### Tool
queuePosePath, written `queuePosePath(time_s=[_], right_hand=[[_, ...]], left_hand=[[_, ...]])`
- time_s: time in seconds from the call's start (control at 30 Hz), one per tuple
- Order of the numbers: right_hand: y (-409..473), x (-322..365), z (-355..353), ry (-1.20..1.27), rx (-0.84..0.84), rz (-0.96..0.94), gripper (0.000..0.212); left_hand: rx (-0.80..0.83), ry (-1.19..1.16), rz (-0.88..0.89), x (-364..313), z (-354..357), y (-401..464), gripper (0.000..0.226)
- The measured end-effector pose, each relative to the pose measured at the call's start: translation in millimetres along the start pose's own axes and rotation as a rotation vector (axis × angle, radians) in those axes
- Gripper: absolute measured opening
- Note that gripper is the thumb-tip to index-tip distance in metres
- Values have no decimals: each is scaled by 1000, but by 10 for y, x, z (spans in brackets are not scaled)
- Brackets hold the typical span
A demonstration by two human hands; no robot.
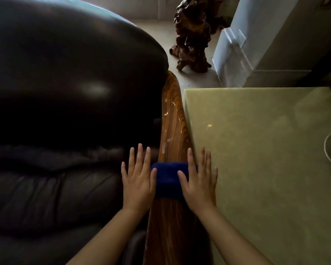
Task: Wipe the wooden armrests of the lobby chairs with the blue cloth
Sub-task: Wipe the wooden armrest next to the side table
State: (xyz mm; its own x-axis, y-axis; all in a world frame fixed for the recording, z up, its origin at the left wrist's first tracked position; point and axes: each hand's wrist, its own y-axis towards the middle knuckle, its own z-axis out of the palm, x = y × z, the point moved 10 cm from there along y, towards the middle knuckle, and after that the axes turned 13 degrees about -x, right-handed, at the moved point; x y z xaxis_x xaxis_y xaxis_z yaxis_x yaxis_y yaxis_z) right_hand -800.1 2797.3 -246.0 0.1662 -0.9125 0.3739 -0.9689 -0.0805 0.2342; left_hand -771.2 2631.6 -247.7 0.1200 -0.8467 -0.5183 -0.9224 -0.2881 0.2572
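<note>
dim lobby floor beyond; blue cloth point(167, 179) lies across the wooden armrest point(173, 119), left hand point(139, 180) and right hand point(200, 181) flat, fingers spread, pinning its ends. push evenly toward the far end.

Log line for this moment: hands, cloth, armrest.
left hand: flat on blue cloth | right hand: flat on cloth | cloth: draped across wooden armrest | fingers: spread

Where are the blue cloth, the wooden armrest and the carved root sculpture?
blue cloth point(167, 178): head view, middle, between the hands.
wooden armrest point(173, 115): head view, glossy top.
carved root sculpture point(192, 35): head view, trunk.
</note>
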Motion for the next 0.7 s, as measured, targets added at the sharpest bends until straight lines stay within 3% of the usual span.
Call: queuePosePath(time_s=[0.2,0.43,0.57,0.7], right_hand=[[79,-2,422,-23,-47,28,68],[565,-74,580,-55,-124,21,65],[1166,-90,656,29,-59,90,68],[989,-76,351,125,-119,-36,63]], left_hand=[[57,-61,-68,-63,623,-50,57],[-23,-45,-125,-12,865,383,56],[0,-13,-77,-158,948,1040,58],[-52,-178,1,-153,630,864,60]])
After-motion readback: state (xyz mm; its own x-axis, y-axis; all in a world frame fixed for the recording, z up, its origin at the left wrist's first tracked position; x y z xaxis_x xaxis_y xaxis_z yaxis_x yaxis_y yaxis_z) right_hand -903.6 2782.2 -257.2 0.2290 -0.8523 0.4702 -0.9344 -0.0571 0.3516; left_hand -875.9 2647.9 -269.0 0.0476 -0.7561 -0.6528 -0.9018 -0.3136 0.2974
